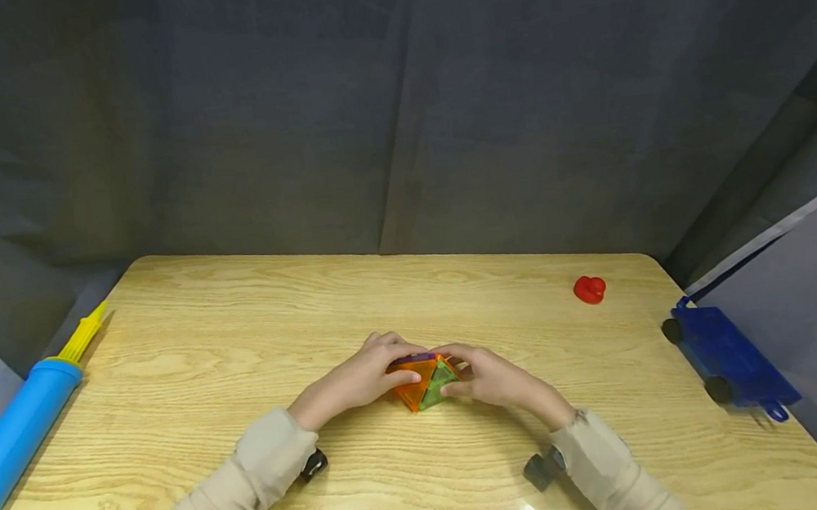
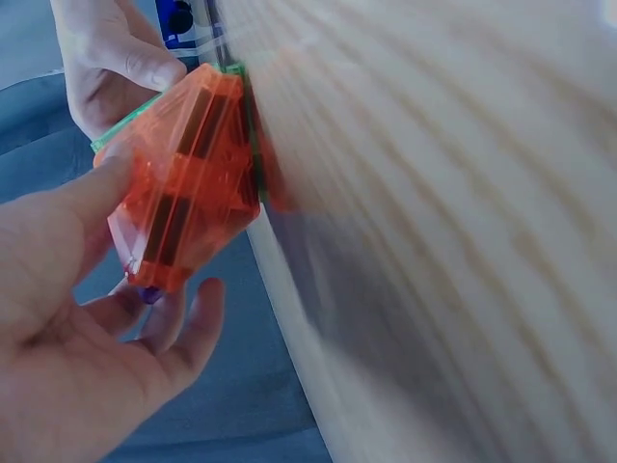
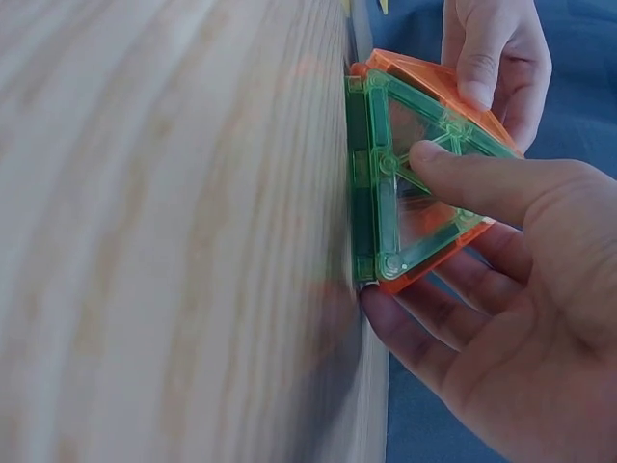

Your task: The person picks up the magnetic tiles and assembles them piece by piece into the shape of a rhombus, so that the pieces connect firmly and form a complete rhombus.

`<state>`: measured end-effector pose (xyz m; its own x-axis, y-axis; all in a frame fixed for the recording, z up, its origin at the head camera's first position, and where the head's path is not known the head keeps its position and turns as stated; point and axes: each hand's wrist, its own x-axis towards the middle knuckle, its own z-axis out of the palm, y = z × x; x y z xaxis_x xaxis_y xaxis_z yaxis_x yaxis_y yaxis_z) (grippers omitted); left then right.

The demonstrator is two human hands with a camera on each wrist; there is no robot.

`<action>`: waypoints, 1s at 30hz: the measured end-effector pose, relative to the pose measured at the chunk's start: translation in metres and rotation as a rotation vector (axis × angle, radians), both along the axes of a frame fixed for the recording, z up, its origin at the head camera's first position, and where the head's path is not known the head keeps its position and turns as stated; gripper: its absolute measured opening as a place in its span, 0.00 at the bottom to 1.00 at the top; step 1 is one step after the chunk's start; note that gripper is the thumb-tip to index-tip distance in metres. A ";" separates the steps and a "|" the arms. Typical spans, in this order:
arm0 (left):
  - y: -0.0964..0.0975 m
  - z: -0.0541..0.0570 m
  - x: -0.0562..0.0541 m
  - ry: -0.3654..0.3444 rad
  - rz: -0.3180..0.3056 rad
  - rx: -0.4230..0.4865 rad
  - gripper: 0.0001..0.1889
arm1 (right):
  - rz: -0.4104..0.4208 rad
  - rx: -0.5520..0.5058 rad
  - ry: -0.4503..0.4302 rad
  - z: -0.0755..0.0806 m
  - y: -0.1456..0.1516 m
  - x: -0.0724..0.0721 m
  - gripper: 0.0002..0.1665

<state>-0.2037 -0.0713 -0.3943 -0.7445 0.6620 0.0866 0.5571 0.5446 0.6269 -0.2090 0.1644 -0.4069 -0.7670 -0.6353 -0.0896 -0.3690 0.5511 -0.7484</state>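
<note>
Both hands hold a small faceted shape built of see-through magnetic tiles, low over the middle of the wooden table (image 1: 238, 329). My left hand (image 1: 361, 378) grips its orange side (image 1: 408, 390), thumb on the near face and fingers behind. Opposite, my right hand (image 1: 493, 378) pinches the green triangular tile (image 3: 388, 212) with the thumb on its face and fingers around the back. A purple bit (image 2: 149, 294) shows at the far edge. In the right wrist view, a green edge lies at the tabletop; the far faces are partly hidden by fingers.
A blue hand pump (image 1: 20, 440) with a yellow nozzle lies along the left side. Far right on the table is a small red object (image 1: 589, 289). A dark blue wheeled toy cart (image 1: 732, 355) sits at the right edge. Dark cloth (image 1: 277, 120) hangs behind the table.
</note>
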 end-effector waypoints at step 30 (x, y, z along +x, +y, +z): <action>0.009 -0.001 -0.016 -0.007 0.064 -0.037 0.24 | -0.059 -0.009 0.041 -0.004 0.000 -0.013 0.29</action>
